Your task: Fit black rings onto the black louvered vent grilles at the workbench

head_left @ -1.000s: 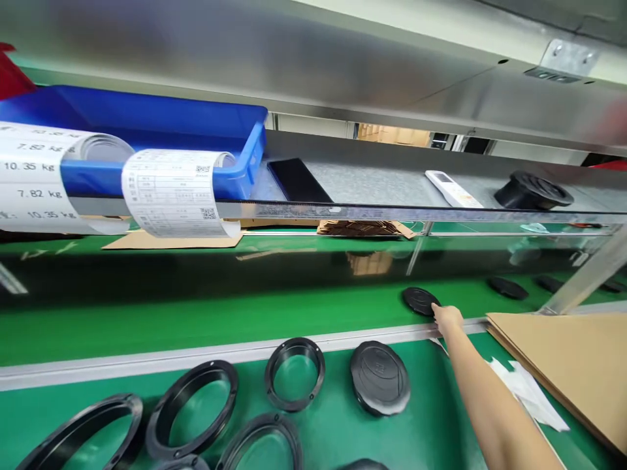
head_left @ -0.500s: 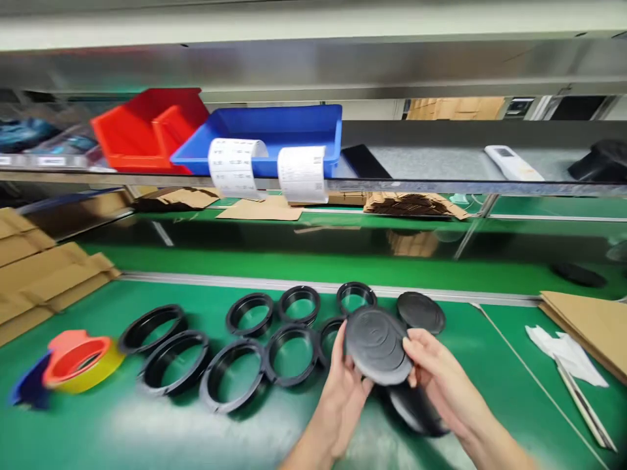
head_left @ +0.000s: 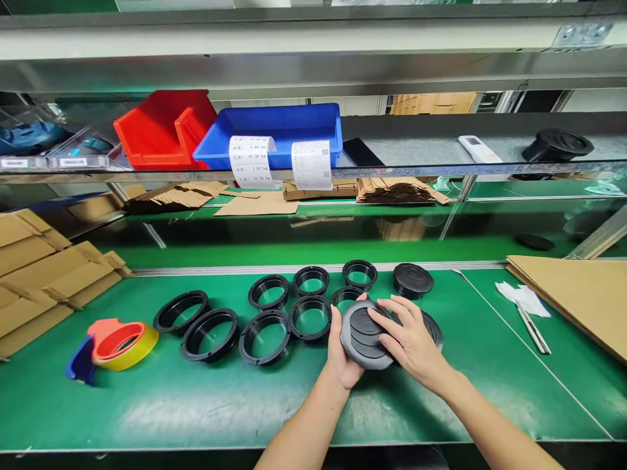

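Observation:
A round black ribbed cover (head_left: 361,337) is held over the green table (head_left: 206,411), near its front middle. My left hand (head_left: 343,359) grips the cover's left edge from below. My right hand (head_left: 411,339) lies flat on its face, fingers spread. Under my right hand a black ring (head_left: 434,329) shows partly. Several black plastic rings (head_left: 264,333) lie in two rows to the left of the cover. Another black cover (head_left: 413,279) rests behind my right hand, close to the conveyor edge.
A tape dispenser with a yellow roll (head_left: 115,343) sits at the left. Folded cardboard (head_left: 44,274) is stacked at far left and a cardboard sheet (head_left: 578,294) at right. A green conveyor belt (head_left: 318,251) runs behind. The shelf above holds red (head_left: 157,130) and blue bins (head_left: 274,127).
One second ago my right hand reached to a black cover on the conveyor. It now holds the cover with my left hand, lowered over a ring. The view has pulled back.

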{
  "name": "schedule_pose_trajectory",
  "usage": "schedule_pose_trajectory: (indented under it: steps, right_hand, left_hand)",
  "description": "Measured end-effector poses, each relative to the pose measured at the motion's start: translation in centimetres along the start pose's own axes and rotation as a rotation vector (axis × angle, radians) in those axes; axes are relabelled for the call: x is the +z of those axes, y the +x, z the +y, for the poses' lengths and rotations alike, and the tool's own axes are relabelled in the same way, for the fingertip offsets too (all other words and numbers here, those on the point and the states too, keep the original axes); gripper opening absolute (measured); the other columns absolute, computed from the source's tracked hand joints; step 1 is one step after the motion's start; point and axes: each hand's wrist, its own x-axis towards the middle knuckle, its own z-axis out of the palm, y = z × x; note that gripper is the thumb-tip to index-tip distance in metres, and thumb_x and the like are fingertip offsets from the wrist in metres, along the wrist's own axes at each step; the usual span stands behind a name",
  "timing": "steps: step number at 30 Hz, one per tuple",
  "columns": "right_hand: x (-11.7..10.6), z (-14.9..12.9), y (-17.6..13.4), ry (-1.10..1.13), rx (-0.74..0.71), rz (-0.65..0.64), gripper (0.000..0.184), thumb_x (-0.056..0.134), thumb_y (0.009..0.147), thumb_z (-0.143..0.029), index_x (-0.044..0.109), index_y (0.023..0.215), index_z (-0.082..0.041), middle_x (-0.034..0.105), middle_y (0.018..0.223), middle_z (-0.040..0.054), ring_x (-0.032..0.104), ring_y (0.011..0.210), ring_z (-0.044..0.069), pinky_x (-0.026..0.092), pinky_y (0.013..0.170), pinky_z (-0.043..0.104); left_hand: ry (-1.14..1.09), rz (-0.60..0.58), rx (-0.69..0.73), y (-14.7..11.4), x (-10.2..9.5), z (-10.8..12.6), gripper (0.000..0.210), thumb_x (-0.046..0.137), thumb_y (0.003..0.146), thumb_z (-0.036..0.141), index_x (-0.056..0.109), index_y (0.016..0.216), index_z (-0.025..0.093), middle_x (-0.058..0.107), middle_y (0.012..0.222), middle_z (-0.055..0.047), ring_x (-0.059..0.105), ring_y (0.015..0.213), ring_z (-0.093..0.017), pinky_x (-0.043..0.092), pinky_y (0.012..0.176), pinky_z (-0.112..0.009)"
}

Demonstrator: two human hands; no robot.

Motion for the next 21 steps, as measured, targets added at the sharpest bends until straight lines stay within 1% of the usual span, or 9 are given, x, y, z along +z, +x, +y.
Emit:
schedule_pose_trajectory:
  steps: [3,6,8,11,14,16,18,20,21]
  right_hand:
    - [0.3,0.3,-0.3,0.087,0.053,-0.029,0.044,0.032,0.111,-0.045,0.069,0.122,-0.025,0.046,0.138,0.0103,0.030,0.133,0.038,0.036,0.108,0.064]
    - [-0.1,0.5,-0.3,0.227,0.154,-0.045,0.051,0.029,0.110,-0.052,0.073,0.113,-0.026,0.049,0.134,0.0099,0.033,0.131,0.036,0.033,0.110,0.063]
    - [-0.6,0.4,-0.2,0.359,0.230,-0.046,0.053,0.029,0.110,-0.055,0.074,0.113,-0.027,0.049,0.134,0.0095,0.036,0.130,0.035,0.032,0.112,0.060]
    - [-1.4,0.0,0.0,0.535,0.332,-0.034,0.054,0.029,0.109,-0.060,0.071,0.121,-0.028,0.047,0.139,0.0078,0.038,0.131,0.033,0.030,0.115,0.054]
    - [-1.9,-0.3,0.1,0.590,0.386,-0.034,0.055,0.030,0.108,-0.063,0.071,0.121,-0.029,0.047,0.140,0.0063,0.036,0.133,0.032,0.028,0.117,0.052]
    - [-1.8,-0.5,0.1,0.586,0.396,-0.044,0.054,0.030,0.109,-0.062,0.071,0.121,-0.029,0.047,0.140,0.0063,0.036,0.133,0.032,0.028,0.117,0.053]
    - [-1.5,-0.7,0.0,0.543,0.376,-0.024,0.053,0.027,0.110,-0.059,0.068,0.126,-0.030,0.047,0.140,0.0067,0.037,0.133,0.032,0.030,0.116,0.055]
    - [-0.9,-0.9,-0.4,0.408,0.273,-0.007,0.053,0.024,0.111,-0.058,0.063,0.135,-0.030,0.043,0.146,0.0072,0.034,0.136,0.034,0.029,0.116,0.059]
    - [-0.7,-1.1,-0.6,0.313,0.176,-0.025,0.054,0.026,0.111,-0.060,0.059,0.140,-0.029,0.041,0.149,0.0078,0.031,0.138,0.035,0.026,0.116,0.062]
  left_hand:
    - [0.056,0.011,-0.058,-0.1,0.2,0.0,0.078,0.054,0.091,0.074,0.039,0.151,0.025,0.058,0.135,-0.014,0.055,0.123,-0.035,0.045,0.104,-0.051]
    - [0.090,0.019,-0.099,-0.2,0.5,-0.1,0.082,0.056,0.088,0.076,0.039,0.151,0.026,0.059,0.133,-0.014,0.057,0.118,-0.037,0.045,0.102,-0.055]
    - [0.076,-0.010,-0.091,-0.1,0.6,-0.1,0.082,0.056,0.088,0.076,0.039,0.151,0.026,0.059,0.132,-0.014,0.057,0.118,-0.037,0.045,0.102,-0.055]
    - [0.046,-0.046,-0.069,0.0,0.7,0.2,0.084,0.057,0.087,0.077,0.038,0.151,0.027,0.063,0.125,-0.013,0.057,0.118,-0.037,0.044,0.103,-0.056]
    - [0.013,-0.001,-0.086,0.1,0.6,0.5,0.083,0.050,0.089,0.078,0.038,0.151,0.026,0.064,0.124,-0.014,0.059,0.116,-0.038,0.044,0.101,-0.058]
    - [-0.016,0.046,-0.099,0.2,0.6,0.6,0.082,0.044,0.091,0.079,0.039,0.151,0.023,0.063,0.126,-0.016,0.059,0.115,-0.038,0.044,0.100,-0.059]
    - [-0.037,0.073,-0.111,0.3,0.6,0.7,0.083,0.040,0.092,0.079,0.039,0.150,0.021,0.063,0.126,-0.017,0.059,0.116,-0.038,0.045,0.100,-0.058]
    - [-0.063,0.085,-0.105,0.4,0.6,0.7,0.081,0.038,0.094,0.078,0.041,0.149,0.019,0.062,0.127,-0.017,0.058,0.118,-0.036,0.045,0.102,-0.055]
    - [-0.080,0.089,-0.090,0.4,0.6,0.7,0.080,0.036,0.095,0.077,0.042,0.148,0.018,0.062,0.128,-0.017,0.057,0.120,-0.035,0.045,0.103,-0.052]
